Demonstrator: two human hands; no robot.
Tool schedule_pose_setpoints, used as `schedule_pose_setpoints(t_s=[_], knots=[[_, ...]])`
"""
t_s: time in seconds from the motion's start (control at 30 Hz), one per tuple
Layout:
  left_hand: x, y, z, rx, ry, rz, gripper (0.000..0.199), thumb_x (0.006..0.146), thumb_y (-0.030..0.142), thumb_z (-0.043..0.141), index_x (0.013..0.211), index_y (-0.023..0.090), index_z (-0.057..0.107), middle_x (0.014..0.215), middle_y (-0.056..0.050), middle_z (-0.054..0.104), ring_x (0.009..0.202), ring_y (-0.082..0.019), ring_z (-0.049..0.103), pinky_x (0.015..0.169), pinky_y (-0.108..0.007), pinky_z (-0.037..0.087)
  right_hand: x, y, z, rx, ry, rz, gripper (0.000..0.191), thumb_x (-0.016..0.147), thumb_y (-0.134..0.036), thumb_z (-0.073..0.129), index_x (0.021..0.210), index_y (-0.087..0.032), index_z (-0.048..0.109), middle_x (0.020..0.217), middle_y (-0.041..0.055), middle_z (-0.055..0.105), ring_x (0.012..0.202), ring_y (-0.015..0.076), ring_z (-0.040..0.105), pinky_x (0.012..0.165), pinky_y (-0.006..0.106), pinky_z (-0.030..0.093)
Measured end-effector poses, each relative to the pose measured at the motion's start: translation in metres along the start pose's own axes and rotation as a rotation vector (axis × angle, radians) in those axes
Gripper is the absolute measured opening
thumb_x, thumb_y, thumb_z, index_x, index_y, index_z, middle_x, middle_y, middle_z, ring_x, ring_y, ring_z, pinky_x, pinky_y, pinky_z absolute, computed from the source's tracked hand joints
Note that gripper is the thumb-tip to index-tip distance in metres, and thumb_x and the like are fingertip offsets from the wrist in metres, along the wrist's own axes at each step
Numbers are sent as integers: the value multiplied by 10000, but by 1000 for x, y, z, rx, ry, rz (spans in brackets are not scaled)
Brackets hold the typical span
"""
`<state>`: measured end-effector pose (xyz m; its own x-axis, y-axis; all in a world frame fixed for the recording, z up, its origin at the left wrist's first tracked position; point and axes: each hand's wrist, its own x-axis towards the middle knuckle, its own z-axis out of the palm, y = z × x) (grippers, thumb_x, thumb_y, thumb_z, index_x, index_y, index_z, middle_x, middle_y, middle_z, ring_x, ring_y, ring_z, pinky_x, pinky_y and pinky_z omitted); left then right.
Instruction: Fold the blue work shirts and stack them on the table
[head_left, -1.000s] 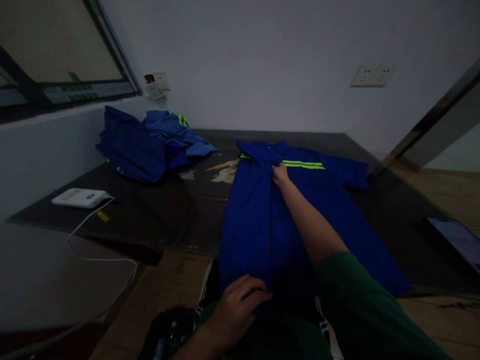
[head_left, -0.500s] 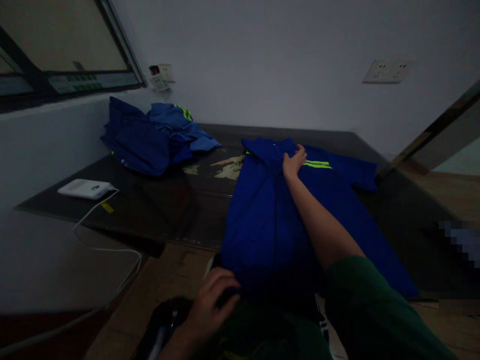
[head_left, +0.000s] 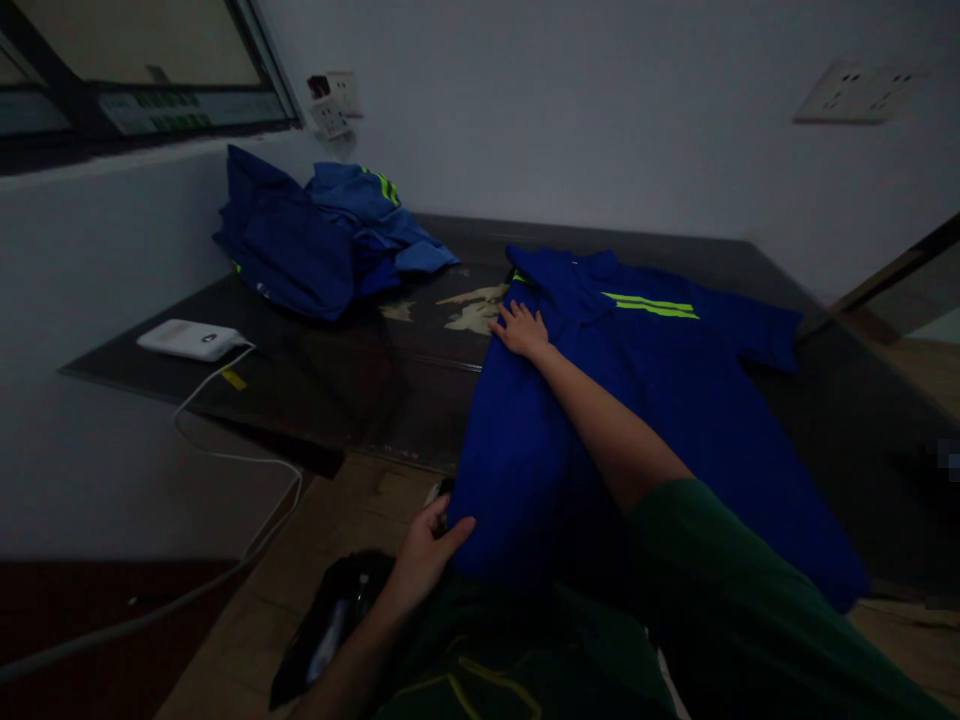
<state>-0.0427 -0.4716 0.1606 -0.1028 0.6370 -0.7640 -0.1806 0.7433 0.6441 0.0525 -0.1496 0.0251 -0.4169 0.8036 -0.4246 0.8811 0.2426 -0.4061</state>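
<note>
A dark blue short-sleeved shirt (head_left: 675, 400) with two yellow-green stripes across its chest lies on the dark table. Its collar points to the wall and its lower edge hangs toward me. My right hand (head_left: 523, 328) rests flat on the shirt's left edge below the collar, fingers spread. At the lower left corner of the shirt, my left hand (head_left: 429, 545) grips the hem, with the thumb on top and the fingers partly hidden behind the cloth. The shirt's left sleeve is not visible.
A heap of blue clothes (head_left: 300, 240) lies at the back left of the table (head_left: 360, 400). Nearer the left edge is a white power bank (head_left: 189, 340) with a cable (head_left: 247, 458) hanging down. Sockets are on the wall. A black bag (head_left: 330, 620) is below, by my left arm.
My right hand has moved left from the chest stripes to the shirt's left edge and flattened. My left hand has closed on the lower corner. The view has shifted slightly.
</note>
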Motion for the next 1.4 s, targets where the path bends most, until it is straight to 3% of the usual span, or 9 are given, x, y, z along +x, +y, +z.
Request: schedule_pose_setpoints(t_s=[0.37, 0.43, 0.57, 0.63, 0.7, 0.77, 0.93, 1.2, 1.4], knots=[[-7, -9, -16, 167, -102, 3, 443, 740, 489, 697, 1008, 140, 649, 961, -103, 701, 960, -274, 651, 882, -399, 511, -4, 0, -1, -6, 56, -5, 591, 975, -495, 336, 1474, -178, 344, 1549, 140, 280, 1435, 296, 208, 1137, 545, 149], [-6, -6, -16, 260, 23, 167, 406, 744, 422, 709, 1039, 168, 595, 978, -84, 670, 960, -245, 638, 881, -384, 508, -5, -1, -1, -8, 77, -9, 577, 975, -484, 349, 1461, -174, 368, 1539, 145, 301, 1427, 298, 230, 1133, 546, 162], [-9, 5, -5, 546, 435, 785, 311, 784, 289, 699, 1024, 213, 518, 971, -41, 571, 926, -187, 586, 837, -331, 495, -6, -2, -3, 28, 124, -21, 513, 964, -439, 414, 1398, -169, 461, 1493, 144, 388, 1392, 290, 302, 1125, 532, 198], [-10, 10, 8, 769, 320, 1072, 249, 816, 248, 675, 1030, 224, 548, 990, -44, 577, 965, -187, 572, 868, -334, 476, -7, 1, -10, 90, 158, -54, 440, 961, -379, 436, 1329, -156, 531, 1412, 141, 487, 1326, 259, 397, 1106, 467, 269], [-7, 13, 21, 1000, 42, 1234, 269, 848, 262, 647, 1107, 238, 580, 1080, -61, 606, 1063, -205, 558, 964, -379, 433, -8, 9, -21, 153, 218, -72, 364, 951, -310, 453, 1243, -144, 593, 1297, 135, 574, 1226, 229, 488, 1055, 384, 347], [0, 12, 33, 1230, -154, 1278, 383, 878, 265, 609, 1256, 277, 547, 1264, -76, 571, 1217, -229, 489, 1075, -442, 338, -11, 24, -36, 174, 285, -32, 302, 934, -258, 462, 1151, -145, 639, 1198, 127, 619, 1145, 226, 535, 996, 347, 397], [18, 15, 40, 1534, -312, 1256, 588, 920, 286, 543, 1458, 384, 327, 1524, -56, 348, 1396, -266, 308, 1127, -500, 263, -30, 62, -64, 120, 248, 278, 263, 927, -281, 480, 1109, -141, 607, 1124, 142, 640, 1061, 257, 585, 905, 393, 445], [5, 38, 21, 1174, -526, 1353, 603, 897, 144, 431, 1472, 62, 264, 1392, -201, 504, 1411, -278, 309, 1132, -583, 282, -48, 59, -64, -42, 141, 431, 469, 904, -289, 543, 1302, -62, 444, 1200, 251, 607, 1104, 319, 599, 907, 435, 449], [-8, 50, 21, 953, -493, 1367, 470, 967, 74, 281, 1433, 72, 348, 1287, -171, 607, 1336, -188, 444, 1088, -428, 434, -55, 57, -56, -133, 170, 387, 407, 937, -91, 343, 1332, -91, 444, 1129, 242, 649, 1017, 290, 653, 848, 414, 479]])
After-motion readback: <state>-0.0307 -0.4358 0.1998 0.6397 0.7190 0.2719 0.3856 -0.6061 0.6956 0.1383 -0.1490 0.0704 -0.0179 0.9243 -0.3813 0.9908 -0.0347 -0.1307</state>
